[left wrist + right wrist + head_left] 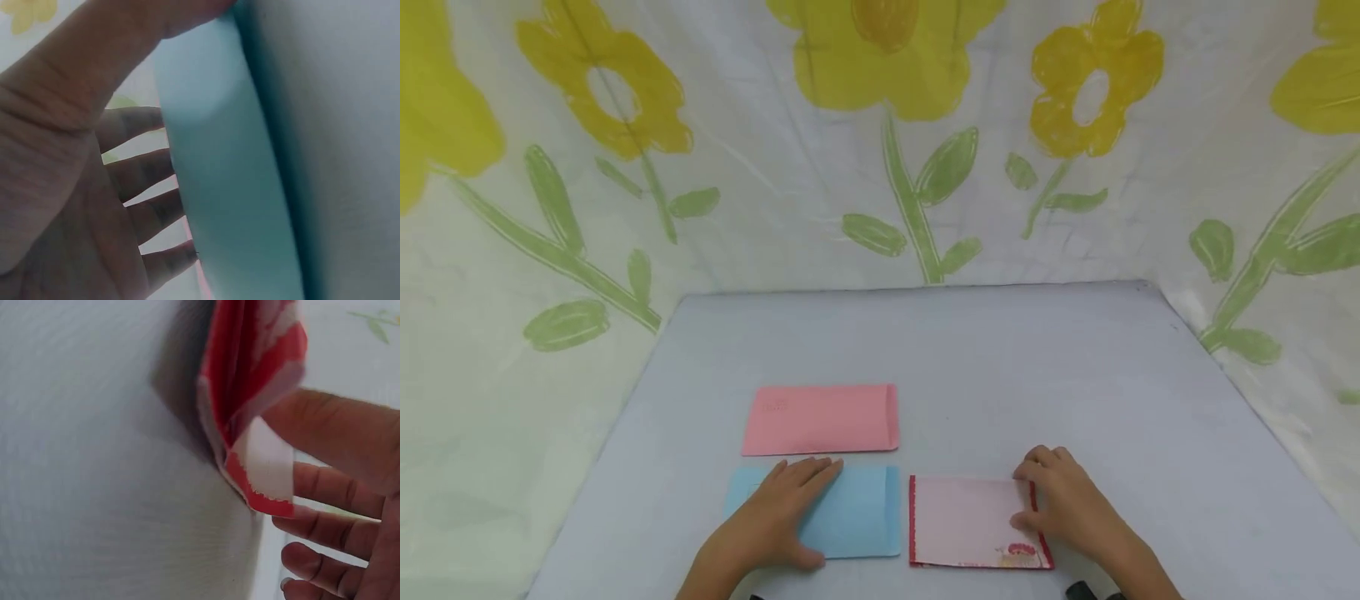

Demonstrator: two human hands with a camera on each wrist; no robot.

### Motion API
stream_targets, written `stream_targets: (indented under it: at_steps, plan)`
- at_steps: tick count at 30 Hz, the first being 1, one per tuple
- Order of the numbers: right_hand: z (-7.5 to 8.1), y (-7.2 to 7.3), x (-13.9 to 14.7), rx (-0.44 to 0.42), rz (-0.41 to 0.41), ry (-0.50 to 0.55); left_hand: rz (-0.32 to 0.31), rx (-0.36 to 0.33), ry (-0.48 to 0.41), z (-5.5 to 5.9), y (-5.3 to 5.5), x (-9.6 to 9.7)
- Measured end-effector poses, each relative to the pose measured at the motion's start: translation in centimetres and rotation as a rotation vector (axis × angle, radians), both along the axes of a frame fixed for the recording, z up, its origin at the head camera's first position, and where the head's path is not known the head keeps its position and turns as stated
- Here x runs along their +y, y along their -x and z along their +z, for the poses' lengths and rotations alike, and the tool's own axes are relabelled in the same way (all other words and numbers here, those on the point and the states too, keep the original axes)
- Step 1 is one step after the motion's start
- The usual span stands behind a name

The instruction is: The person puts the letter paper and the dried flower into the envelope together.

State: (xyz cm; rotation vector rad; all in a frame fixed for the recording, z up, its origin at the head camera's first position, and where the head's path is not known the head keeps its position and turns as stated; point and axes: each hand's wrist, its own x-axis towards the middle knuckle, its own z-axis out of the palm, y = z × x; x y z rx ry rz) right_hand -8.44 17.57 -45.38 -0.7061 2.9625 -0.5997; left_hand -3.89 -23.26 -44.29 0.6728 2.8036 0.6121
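My left hand [778, 517] rests on a light blue envelope [859, 515], fingers reaching over it toward its far edge and thumb at its near edge. In the left wrist view those fingers look nearly straight along the blue envelope [219, 162]. To the right lies a pale pink envelope with red edges [962, 517] and a small printed picture in one corner. My right hand [1067, 504] holds its right end between thumb and fingers. Seen from the right wrist, that red-edged envelope [262, 462] gapes at its end and casts a shadow on the table.
A plain pink envelope [820, 419] lies flat just beyond the blue one. All three are on a pale grey table [1000, 358]. Behind and beside the table hangs a white cloth [760, 208] printed with yellow flowers and green leaves.
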Motion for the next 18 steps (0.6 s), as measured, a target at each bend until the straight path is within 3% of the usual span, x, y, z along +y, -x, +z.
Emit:
stream_targets:
  at_steps: [3, 9, 12, 18]
  plan:
    - [0.3, 0.0, 0.1, -0.031, -0.008, 0.053, 0.004, 0.044, -0.012, -0.2, -0.3, 0.1]
    - [1.8, 0.3, 1.9, -0.249, 0.047, 0.274, 0.01, 0.103, -0.027, 0.0, -0.8, 0.1]
    - [2.3, 0.5, 3.0, -0.258, 0.079, 0.381, 0.018, 0.099, -0.022, 0.1, -0.9, 0.1]
    - [2.1, 0.4, 2.9, -0.315, 0.038, 0.548, 0.03, 0.09, -0.021, 0.0, -0.9, 0.1]
